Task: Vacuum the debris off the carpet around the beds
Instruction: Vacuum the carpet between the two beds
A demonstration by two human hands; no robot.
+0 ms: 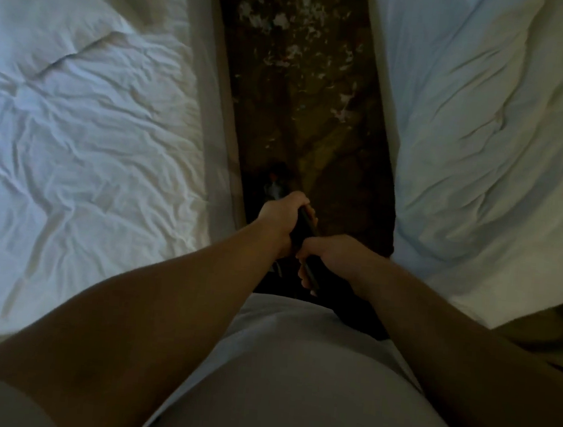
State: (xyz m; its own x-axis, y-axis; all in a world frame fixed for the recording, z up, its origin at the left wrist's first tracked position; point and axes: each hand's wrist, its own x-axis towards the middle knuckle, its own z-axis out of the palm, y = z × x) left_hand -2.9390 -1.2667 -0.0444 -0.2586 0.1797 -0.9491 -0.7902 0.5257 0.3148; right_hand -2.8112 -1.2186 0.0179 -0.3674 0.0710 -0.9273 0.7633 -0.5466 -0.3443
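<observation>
A narrow strip of dark patterned carpet [318,137] runs between the left bed [77,107] and right bed [494,130], whose white rumpled covers hang over both edges and hem it in. Pale debris [281,20] lies scattered at its far end. Near the body, the left hand [282,213] and right hand [332,256] both curl tightly round the dark vacuum handle [306,224], left ahead of right.

The left duvet [75,124] is white and heavily creased; the right duvet [487,130] is smoother, with a brown patch [557,329] at its near corner. My pale shirt [291,386] fills the bottom of my view
</observation>
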